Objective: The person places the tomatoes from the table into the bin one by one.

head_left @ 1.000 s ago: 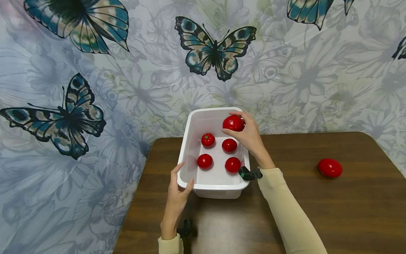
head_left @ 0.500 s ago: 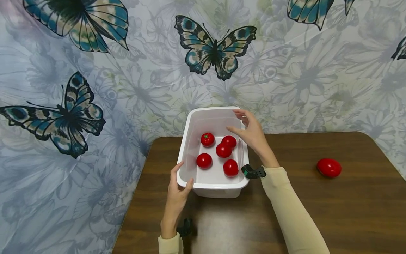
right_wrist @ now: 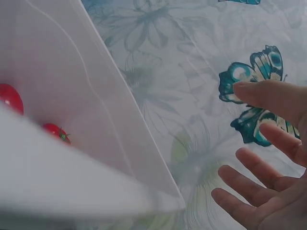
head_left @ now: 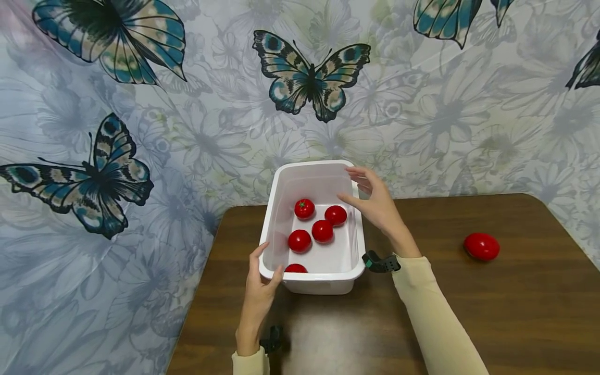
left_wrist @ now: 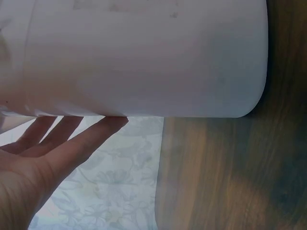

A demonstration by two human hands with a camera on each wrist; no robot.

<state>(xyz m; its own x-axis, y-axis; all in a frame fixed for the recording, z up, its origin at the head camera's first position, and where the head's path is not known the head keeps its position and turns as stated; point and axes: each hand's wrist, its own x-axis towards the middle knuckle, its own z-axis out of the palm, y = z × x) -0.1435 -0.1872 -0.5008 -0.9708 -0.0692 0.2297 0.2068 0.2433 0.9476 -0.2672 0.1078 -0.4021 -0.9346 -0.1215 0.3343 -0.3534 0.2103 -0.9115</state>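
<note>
A white plastic tub (head_left: 313, 276) stands on the table with several red tomatoes (head_left: 322, 231) on its floor. One tomato (head_left: 296, 268) is partly hidden behind the near rim. My left hand (head_left: 258, 299) holds the tub's near left corner, thumb at the front and fingers along the side; in the left wrist view its fingertips (left_wrist: 117, 122) touch the outer wall. Spread and holding nothing, my right hand (head_left: 375, 203) hovers at the tub's far right rim. The right wrist view shows its fingers (right_wrist: 247, 184) apart from the tub's wall (right_wrist: 110, 105).
Another red tomato (head_left: 482, 246) lies on the brown wooden table (head_left: 515, 302), well to the right of the tub. Behind the table rises a wall covering (head_left: 422, 120) with butterflies and flowers. Dark bands (head_left: 382, 262) circle both wrists.
My right hand has let go of a tomato inside the tub and drawn slightly back to the right. Tomatoes in the tub have rolled, one toward the near left corner. The left hand stays put.
</note>
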